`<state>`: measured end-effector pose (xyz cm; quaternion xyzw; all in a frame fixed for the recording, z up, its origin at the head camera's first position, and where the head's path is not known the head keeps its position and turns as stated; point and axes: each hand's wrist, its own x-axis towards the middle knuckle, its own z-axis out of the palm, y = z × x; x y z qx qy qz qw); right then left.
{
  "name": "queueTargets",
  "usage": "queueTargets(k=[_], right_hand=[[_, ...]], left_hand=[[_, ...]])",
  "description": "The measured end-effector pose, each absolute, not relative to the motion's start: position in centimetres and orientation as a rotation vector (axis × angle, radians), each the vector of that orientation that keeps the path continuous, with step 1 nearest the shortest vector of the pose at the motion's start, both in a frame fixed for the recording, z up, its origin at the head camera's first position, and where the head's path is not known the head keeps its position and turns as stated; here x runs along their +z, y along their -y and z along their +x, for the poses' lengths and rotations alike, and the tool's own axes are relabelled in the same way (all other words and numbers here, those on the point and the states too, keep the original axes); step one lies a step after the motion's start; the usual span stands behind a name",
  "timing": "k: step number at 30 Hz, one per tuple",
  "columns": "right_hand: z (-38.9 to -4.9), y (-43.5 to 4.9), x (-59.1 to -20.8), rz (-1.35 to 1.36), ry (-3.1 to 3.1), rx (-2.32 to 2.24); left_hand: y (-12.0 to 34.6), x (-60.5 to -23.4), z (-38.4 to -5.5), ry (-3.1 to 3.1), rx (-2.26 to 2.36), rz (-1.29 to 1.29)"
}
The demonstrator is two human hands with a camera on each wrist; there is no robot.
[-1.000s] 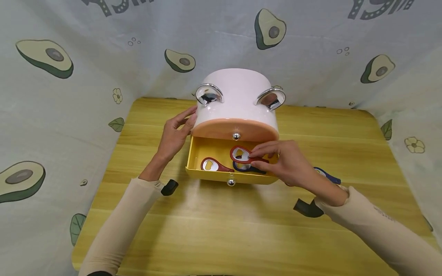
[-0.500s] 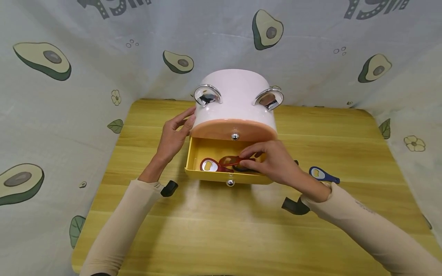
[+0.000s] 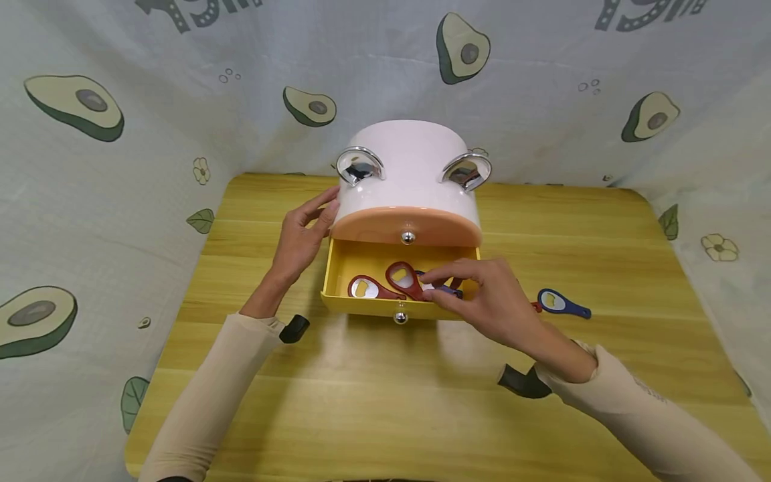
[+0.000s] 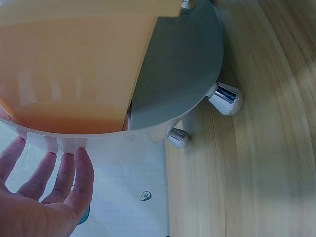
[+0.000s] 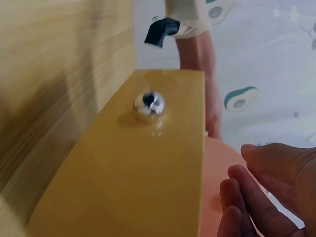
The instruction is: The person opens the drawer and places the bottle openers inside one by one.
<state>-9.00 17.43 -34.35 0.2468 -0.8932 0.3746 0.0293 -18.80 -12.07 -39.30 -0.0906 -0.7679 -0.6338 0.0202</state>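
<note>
The second red opener [image 3: 401, 276], pinched in the person's fingers half a second ago, now lies in the yellow drawer [image 3: 361, 306]; the right hand [image 3: 496, 298] has just let it go. That hand reaches in from four o'clock, thumb and fingertips a little apart above the openers, and I see nothing held between them. So the drawer now shows three: a first red opener [image 3: 363, 288] towards nine o'clock, the newly placed one in the middle, and a blue opener [image 3: 454, 292] towards three, partly hidden by the fingers. The putting-in looks partly done, since a spare blue opener [image 3: 563, 304] and a red tip [image 3: 537, 306] are on the table at about three o'clock from the drawer.

The left hand [image 3: 299, 241] is unchanged, its loosely spread fingertips against the white cabinet [image 3: 409, 191] at nine o'clock, gripping nothing, seemingly to steady it.

The cabinet stands at twelve o'clock on a pale wood-grain table [image 3: 385, 402]. Behind it and down both sides hangs a whitish cloth [image 3: 530, 80] printed with avocados, leaves and flowers.
</note>
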Motion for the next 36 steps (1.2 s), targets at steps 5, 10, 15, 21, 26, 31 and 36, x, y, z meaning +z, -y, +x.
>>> queueTargets(k=[5, 10, 15, 21, 26, 31, 36], right_hand=[[-7.0, -17.4, -34.2, 0.832, 2.633, 1.275], [-5.2, -17.2, -34.4, 0.861, 2.576, 1.332], [-4.5, -16.9, -35.2, 0.818, 2.570, 1.368], [-4.3, -16.3, -37.7, 0.765, 2.579, 1.389], [-4.4, -15.4, -39.9, 0.719, 2.540, 1.422], [-4.6, -14.3, -41.7, 0.679, 2.436, 1.423], [-4.9, -13.6, -42.8, 0.702, 2.388, 1.392]], left_hand=[[12.2, -39.3, -18.9, 2.388, -1.964, -0.266], [12.1, -39.2, -19.1, 2.386, -1.967, -0.279], [12.1, -39.2, -19.2, 2.390, -1.955, -0.280], [12.3, -39.2, -19.0, 2.396, -1.955, -0.257], [12.3, -39.1, -19.0, 2.385, -1.963, -0.269], [12.2, -39.2, -19.1, 2.382, -1.968, -0.280], [12.1, -39.4, -19.0, 2.393, -1.966, -0.267]])
